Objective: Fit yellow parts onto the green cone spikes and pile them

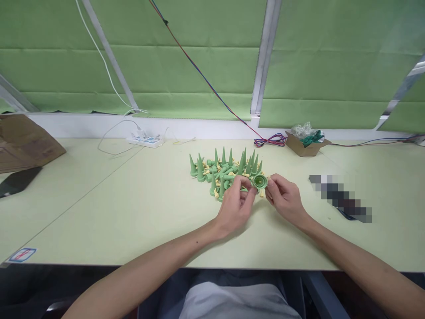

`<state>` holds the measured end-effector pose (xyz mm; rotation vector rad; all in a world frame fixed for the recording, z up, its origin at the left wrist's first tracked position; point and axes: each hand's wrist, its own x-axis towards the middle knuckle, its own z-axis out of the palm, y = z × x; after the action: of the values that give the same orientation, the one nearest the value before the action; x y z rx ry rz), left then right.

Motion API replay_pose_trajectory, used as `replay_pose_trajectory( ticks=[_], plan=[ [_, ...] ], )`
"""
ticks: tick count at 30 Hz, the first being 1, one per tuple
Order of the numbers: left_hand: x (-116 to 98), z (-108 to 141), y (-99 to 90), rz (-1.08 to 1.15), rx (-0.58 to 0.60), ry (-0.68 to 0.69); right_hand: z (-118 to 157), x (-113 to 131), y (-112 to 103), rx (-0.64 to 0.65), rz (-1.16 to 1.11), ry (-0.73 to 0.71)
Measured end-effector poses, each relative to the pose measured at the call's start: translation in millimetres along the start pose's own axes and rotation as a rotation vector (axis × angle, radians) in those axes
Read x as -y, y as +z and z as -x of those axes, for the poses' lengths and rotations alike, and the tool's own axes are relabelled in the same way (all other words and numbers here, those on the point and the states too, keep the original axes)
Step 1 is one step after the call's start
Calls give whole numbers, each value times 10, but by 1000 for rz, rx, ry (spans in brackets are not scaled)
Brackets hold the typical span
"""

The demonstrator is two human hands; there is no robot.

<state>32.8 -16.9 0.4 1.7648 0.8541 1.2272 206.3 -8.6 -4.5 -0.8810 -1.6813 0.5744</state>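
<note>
My left hand (236,206) is closed around a green plastic spike (260,181), its thumb and fingers at the left of the piece. The spike's round hollow end faces me, showing rings inside, while its pointed end is hidden. At the right rim, my right hand (284,197) has thumb and fingers pinched together against the piece. Just behind the hands lies a pile of green spikes (224,170), several standing point up and others lying on their sides. Small yellow plastic pieces (216,194) are scattered among them; one yellow piece (262,193) shows just below the held spike.
A small cardboard box (303,147) with clear plastic and green material sits at the back right, beside coiled wires (270,141). A power strip (146,141) is at the back left. A large cardboard box (28,144) stands far left. A pixelated dark object (341,197) lies right.
</note>
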Motion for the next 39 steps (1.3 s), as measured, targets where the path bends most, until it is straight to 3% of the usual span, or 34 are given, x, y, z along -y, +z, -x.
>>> replay_pose_trajectory(
  ticks=[7,15,21,30,35,39],
  plan=[
    [10,-36,-12,270,97,-185,-10,-6,-17,59,69,-69],
    [-29,-25,-22,293,64,-177,-39,19,-21,143,139,-96],
    [-7,1,-26,54,94,-58,-15,12,-6,139,128,-35],
    [61,-26,-40,-267,17,253,-33,2,-8,140,77,97],
    [58,-24,-31,-301,-58,307,-38,15,30,42,29,141],
    [13,-26,-30,-244,-104,273,-46,38,34,-30,-5,157]
  ],
)
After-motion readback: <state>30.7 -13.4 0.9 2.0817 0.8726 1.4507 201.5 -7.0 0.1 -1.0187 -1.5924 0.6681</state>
